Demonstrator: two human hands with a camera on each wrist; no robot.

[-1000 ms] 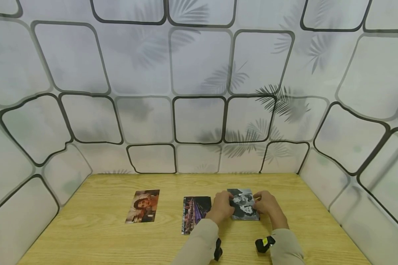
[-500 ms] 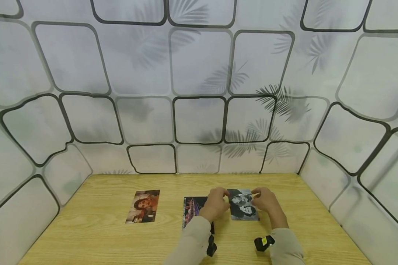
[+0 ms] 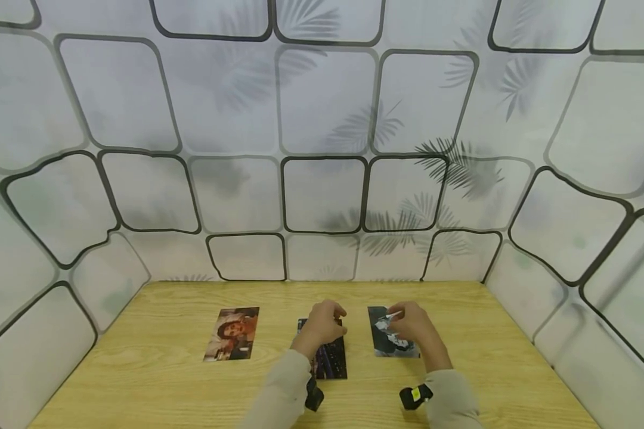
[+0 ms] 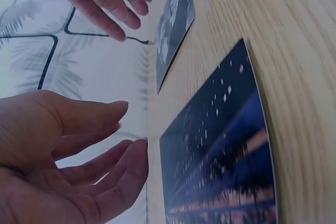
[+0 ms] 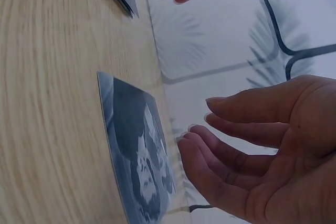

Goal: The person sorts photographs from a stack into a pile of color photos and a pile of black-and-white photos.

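Observation:
My left hand (image 3: pixel 321 325) hovers above a dark night-scene photo print (image 3: pixel 331 361), fingers loosely bent and holding nothing. In the left wrist view a gap shows between that hand (image 4: pixel 89 156) and the print (image 4: pixel 223 150), which lies flat on the wood. Over the upper right part of a black-and-white photo print (image 3: pixel 382 344) is my right hand (image 3: pixel 413 325), also holding nothing. Its thumb and fingertips stay apart from the print (image 5: pixel 134 145) in the right wrist view, where the hand (image 5: pixel 262 150) is half curled. The left forearm and hand hide part of the night-scene print.
A reddish portrait photo print (image 3: pixel 232 333) lies on the left of the wooden table (image 3: pixel 139 369). Patterned cloth walls (image 3: pixel 322 196) rise at the table's back edge and sides. A black wrist camera (image 3: pixel 415 396) sits at the right sleeve.
My left hand has let go of the black-and-white print's left edge and moved left over the night-scene print. My right hand has lifted off and shifted slightly left. The prints stay in place.

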